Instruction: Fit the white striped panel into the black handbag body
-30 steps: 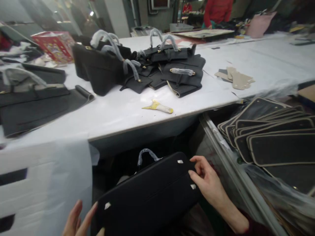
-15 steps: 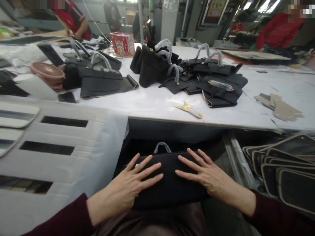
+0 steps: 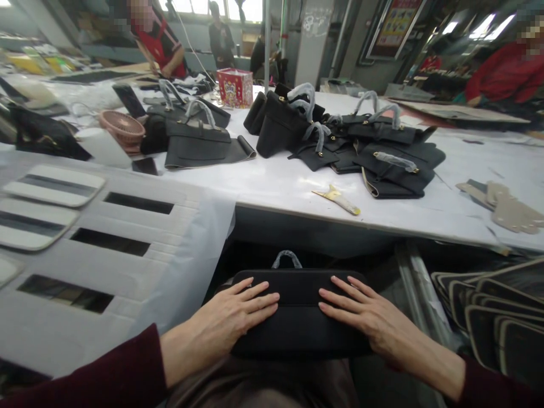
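Note:
A black handbag rests on my lap below the table edge. Its handle, wrapped in clear plastic, stands up at the far side. My left hand lies on the bag's left part, fingers stretched out and thumb hidden. On the right part my right hand lies likewise, its fingers extended over the black surface. A bare strip of the bag with a seam shows between the fingertips.
Several black bags with wrapped handles lie on the white table. A yellow-tipped tool lies nearer. Stacked dark panels are at right, a slotted pale board at left. A pink fan and co-workers stand farther back.
Both hands have settled flatter on the bag, with their fingers closer together. The bag's top edge shows more fully. The whole view has shifted, so the table things appear farther right.

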{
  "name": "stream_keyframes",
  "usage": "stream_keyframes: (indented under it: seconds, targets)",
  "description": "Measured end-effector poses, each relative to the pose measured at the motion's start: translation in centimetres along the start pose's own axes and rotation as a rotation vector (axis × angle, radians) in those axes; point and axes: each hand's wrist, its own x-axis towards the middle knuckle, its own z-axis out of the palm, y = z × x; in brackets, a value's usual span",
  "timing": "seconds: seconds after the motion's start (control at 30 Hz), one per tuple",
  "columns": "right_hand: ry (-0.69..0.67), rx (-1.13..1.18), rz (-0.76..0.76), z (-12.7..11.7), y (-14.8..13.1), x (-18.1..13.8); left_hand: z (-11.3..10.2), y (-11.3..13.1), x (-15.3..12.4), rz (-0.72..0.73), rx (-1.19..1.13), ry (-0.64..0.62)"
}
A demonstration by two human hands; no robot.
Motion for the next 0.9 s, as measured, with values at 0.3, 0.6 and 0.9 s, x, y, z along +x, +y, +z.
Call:
stream_keyframes:
  seconds: [0.3,0.6,0.9]
  targets:
    - [0.127,0.172,0.059,-0.1,-6.3,5.6,0.4,1.5,-0.1,-0.110,-0.048,0.100]
    - [0.199,-0.038,0.140,1.3,-4.7,1.7,1.2,2.2,-0.7,-0.148,-0.022,0.290]
    - [0.354,-0.147,0.366,2.6,-7.0,9.9,2.8,3.6,5.9,-0.393,0.081,0.474]
